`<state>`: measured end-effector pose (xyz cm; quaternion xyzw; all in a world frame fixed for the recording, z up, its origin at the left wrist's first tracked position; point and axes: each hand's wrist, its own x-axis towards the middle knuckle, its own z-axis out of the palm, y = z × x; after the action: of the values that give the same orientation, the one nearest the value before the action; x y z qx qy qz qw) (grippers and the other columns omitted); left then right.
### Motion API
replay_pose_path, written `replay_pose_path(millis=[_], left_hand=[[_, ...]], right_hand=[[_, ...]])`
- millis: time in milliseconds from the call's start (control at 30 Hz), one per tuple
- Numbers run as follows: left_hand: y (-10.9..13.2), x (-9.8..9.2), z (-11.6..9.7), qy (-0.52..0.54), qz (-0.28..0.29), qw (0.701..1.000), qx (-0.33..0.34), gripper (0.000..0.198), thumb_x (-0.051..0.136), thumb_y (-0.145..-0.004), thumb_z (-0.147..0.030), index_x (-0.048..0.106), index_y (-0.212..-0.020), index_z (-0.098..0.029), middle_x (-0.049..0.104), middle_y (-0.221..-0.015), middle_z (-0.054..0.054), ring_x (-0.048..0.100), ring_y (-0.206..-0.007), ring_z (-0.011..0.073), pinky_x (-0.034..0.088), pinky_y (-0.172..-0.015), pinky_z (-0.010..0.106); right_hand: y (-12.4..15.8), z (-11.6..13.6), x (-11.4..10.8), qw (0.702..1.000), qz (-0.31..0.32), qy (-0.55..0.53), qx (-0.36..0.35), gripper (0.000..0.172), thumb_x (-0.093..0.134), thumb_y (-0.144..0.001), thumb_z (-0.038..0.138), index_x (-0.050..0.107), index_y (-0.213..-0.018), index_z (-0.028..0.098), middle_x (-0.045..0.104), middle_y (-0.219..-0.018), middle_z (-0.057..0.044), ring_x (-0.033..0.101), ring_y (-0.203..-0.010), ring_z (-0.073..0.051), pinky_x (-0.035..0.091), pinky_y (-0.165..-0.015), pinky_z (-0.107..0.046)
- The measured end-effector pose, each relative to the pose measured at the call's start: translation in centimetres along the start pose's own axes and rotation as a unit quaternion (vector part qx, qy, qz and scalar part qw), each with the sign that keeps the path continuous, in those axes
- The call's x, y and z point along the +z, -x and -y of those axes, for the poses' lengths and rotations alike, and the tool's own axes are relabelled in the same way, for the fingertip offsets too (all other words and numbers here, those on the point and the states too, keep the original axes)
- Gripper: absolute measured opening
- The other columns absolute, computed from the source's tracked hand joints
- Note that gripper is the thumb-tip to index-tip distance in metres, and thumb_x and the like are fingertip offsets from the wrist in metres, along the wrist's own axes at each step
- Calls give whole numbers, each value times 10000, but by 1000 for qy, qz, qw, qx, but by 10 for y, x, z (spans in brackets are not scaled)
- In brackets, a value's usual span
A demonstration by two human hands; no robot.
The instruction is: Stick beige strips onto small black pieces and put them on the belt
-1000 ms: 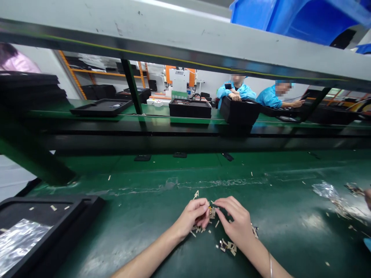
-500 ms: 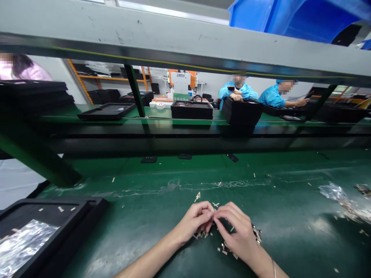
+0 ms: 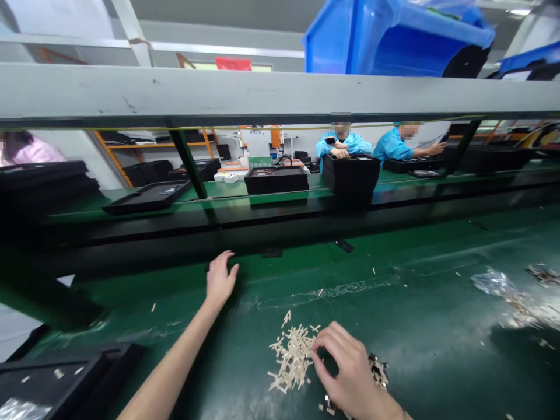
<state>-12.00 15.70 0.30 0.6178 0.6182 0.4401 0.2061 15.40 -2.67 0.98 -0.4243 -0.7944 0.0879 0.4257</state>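
Observation:
My left hand [image 3: 219, 279] is stretched far forward over the green mat, fingers together and extended, reaching under the black rail; nothing shows in it. My right hand [image 3: 345, 373] rests near the front edge with its fingers curled down on the mat. It lies beside a heap of small pale strips [image 3: 292, 356]. A smaller, darker cluster of pieces [image 3: 377, 368] lies just right of that hand. What the right fingers pinch, if anything, is hidden.
A black tray [image 3: 65, 379] sits at the front left. Small black pads [image 3: 272, 252] lie under the rail. Crumpled clear plastic [image 3: 492, 282] and scraps lie at the right. Black trays [image 3: 276, 179] ride the far conveyor, where people in blue sit. Blue bins [image 3: 385, 35] stand overhead.
My left hand left the strip heap and reached forward and left toward the rail. My right hand stayed by the strips. The view tilted upward and shifted.

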Motion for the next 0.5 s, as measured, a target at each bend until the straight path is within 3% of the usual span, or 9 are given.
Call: replay_pose_path(millis=[67, 133, 267, 400, 500], left_hand=[[-18, -5, 16, -62, -27, 997, -31, 346, 435, -797, -232, 497, -1126, -144, 364, -1366, 158, 177, -1311, 342, 137, -1025, 568], [-26, -7, 27, -107, -34, 992, -62, 329, 410, -806, -212, 521, -1104, -130, 367, -1362, 183, 172, -1308, 366, 81, -1005, 615], [-31, -9, 35, -151, -22, 985, -83, 270, 449, -787, -259, 562, -999, -137, 440, -1283, 193, 267, -1247, 392, 142, -977, 623], [-34, -22, 27, -140, -22, 984, -106, 202, 568, -674, -317, 533, -773, -144, 525, -1088, 208, 333, -1160, 459, 225, -918, 634], [-26, -21, 8, -85, -27, 990, -112, 160, 532, -684, -313, 464, -726, -174, 563, -920, 142, 461, -1046, 397, 330, -884, 558]], right_hand=[[2, -1, 2, 1000, 6, 8, 2, 119, 457, -822, 62, 501, -816, 172, 548, -748, -50, 500, -712, -184, 393, -605, -291], [3, -2, 2, 1000, 7, 11, 1, 116, 455, -818, 62, 493, -814, 171, 547, -749, -49, 493, -708, -182, 383, -595, -287], [3, -2, 3, 1000, 10, 18, -1, 117, 455, -805, 56, 484, -814, 169, 553, -765, -47, 488, -726, -181, 372, -601, -283], [3, -3, 4, 999, 23, 25, 14, 116, 459, -793, 59, 492, -807, 169, 557, -768, -45, 487, -729, -180, 366, -611, -283], [1, -3, 4, 999, 12, 14, 41, 117, 466, -779, 64, 508, -784, 173, 558, -745, -38, 491, -713, -175, 365, -612, -277]])
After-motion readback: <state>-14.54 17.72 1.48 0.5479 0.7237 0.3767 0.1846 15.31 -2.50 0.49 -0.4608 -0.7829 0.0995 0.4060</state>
